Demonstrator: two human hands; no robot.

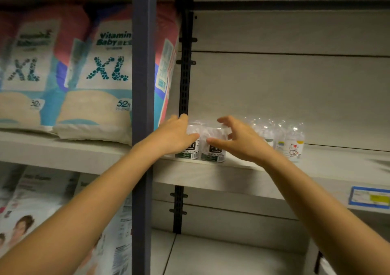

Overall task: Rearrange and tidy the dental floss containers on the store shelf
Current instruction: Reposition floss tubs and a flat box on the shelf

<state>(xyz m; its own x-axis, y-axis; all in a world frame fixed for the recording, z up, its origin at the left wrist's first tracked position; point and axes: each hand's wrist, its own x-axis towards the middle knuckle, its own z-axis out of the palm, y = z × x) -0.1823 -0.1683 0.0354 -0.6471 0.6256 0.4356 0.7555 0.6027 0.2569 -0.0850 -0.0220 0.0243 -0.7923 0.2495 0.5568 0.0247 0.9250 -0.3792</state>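
Behind left hand (pixel 173 136), half-hidden floss container (pixel 191 150)

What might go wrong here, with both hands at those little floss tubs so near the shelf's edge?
1. The left floss container and right floss container stand at the front edge of the shelf; a slip of the left hand or right hand may push one off.
2. The right forearm lies close in front of the cartoon-labelled containers; drawing back carelessly could knock them over.
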